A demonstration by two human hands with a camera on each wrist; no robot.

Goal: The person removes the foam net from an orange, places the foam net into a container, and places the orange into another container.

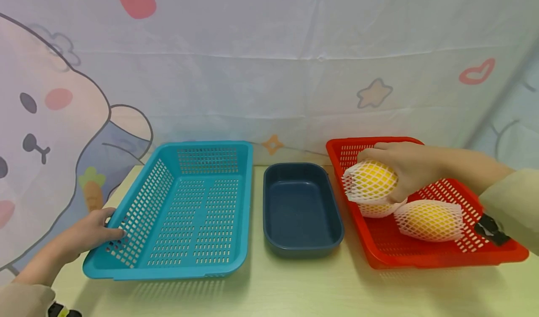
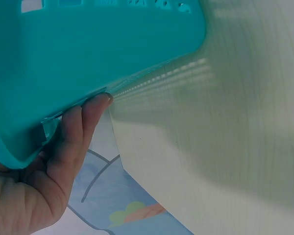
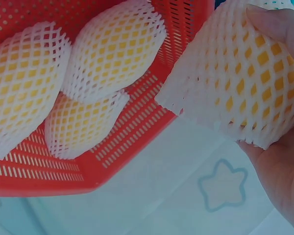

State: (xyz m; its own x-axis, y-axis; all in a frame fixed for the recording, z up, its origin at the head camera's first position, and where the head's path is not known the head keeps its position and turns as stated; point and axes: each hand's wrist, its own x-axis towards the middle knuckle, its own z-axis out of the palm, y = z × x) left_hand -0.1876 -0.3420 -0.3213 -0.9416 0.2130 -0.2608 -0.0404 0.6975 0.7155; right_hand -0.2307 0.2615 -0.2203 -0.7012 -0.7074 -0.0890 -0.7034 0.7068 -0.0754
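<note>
My left hand (image 1: 93, 232) grips the left rim of a turquoise slotted basket (image 1: 248, 204); in the left wrist view its fingers (image 2: 73, 129) reach under the rim. Nothing lies inside that basket. With my right hand (image 1: 406, 160) I hold a yellow fruit in a white foam net (image 1: 370, 182), above the left side of a red slotted basket (image 1: 446, 260). Under it lies a netted fruit (image 1: 376, 210), mostly hidden, and to the right another netted fruit (image 1: 429, 219). In the right wrist view, three netted fruits (image 3: 115, 51) lie in the red basket.
Between the two baskets stands a dark blue rectangular tub (image 1: 298, 249) with nothing in it. All three containers sit on a pale wooden table (image 1: 286, 289). A printed cloth (image 1: 261, 87) hangs right behind them.
</note>
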